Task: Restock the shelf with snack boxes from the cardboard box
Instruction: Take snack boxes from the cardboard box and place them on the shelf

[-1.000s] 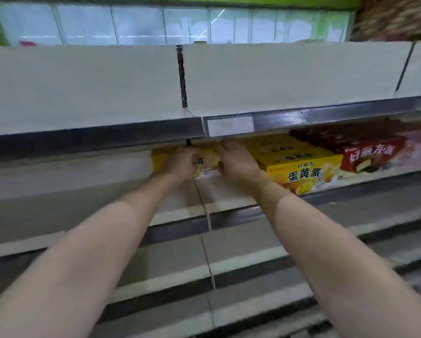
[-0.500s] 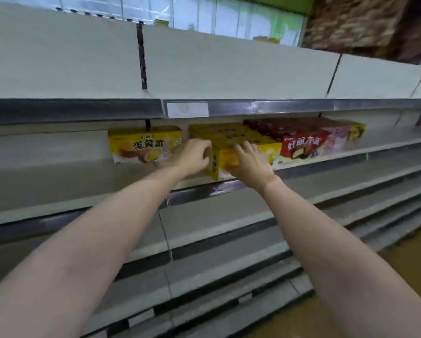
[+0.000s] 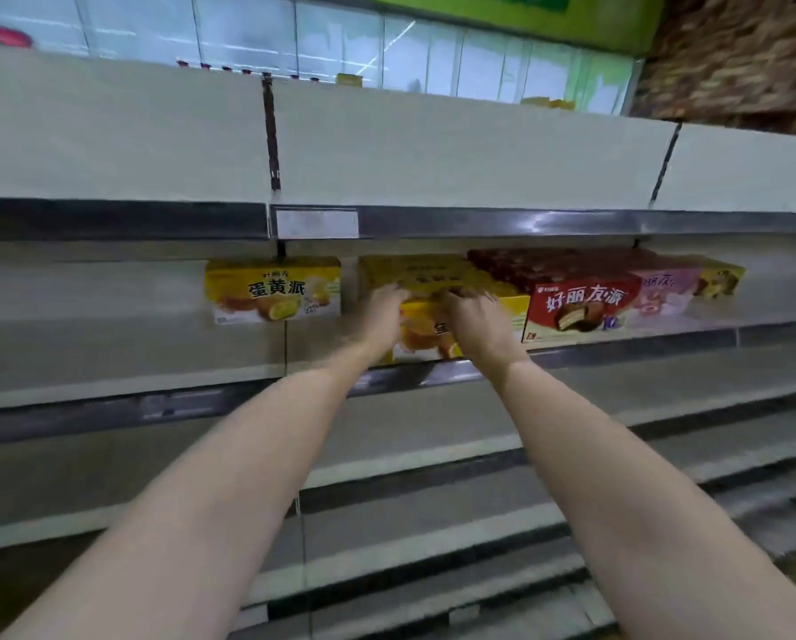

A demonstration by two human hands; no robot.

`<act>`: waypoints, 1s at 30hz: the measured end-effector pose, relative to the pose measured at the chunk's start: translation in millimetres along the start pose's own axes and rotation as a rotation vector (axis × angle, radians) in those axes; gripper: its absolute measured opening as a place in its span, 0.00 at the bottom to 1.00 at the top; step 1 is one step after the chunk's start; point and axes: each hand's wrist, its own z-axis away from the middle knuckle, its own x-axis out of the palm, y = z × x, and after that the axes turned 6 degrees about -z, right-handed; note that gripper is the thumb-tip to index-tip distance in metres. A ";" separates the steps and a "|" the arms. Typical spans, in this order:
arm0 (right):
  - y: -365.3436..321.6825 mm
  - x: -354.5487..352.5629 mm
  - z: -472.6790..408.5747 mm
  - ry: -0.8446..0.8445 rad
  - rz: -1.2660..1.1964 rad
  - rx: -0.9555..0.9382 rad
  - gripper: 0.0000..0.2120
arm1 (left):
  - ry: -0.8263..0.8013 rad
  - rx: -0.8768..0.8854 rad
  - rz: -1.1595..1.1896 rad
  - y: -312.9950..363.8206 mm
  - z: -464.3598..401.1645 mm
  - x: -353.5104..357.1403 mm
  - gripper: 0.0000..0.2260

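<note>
I have both hands on a yellow snack box (image 3: 426, 327) that sits at the front edge of the shelf (image 3: 133, 362), its front face towards me. My left hand (image 3: 382, 316) curls over the box's top left corner, and my right hand (image 3: 477, 323) lies over its top right part with the fingers bent down onto the lid; motion blur keeps me from telling how far the fingers are spread. More yellow boxes (image 3: 414, 270) lie stacked just behind the one I hold. To its left, with a gap between, a second yellow box (image 3: 274, 288) stands further back on the same shelf. Just beside my right hand stands a red box (image 3: 580, 302), then a pink box (image 3: 664, 293), and past that another small yellow box (image 3: 724, 281). A blank price label (image 3: 317, 224) sits on the rail of the shelf above.
</note>
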 end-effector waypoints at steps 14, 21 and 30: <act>-148.7 24.4 -24.0 0.123 -0.042 -0.254 0.16 | -0.062 -0.124 -0.151 -133.1 62.1 -113.5 0.22; -220.7 27.7 -28.0 -0.108 -0.211 -0.271 0.16 | -0.039 -0.122 -0.265 -192.7 96.6 -170.4 0.16; -188.7 24.8 -39.1 -0.155 -0.101 -0.151 0.33 | -0.089 0.001 -0.491 -177.9 94.5 -165.8 0.29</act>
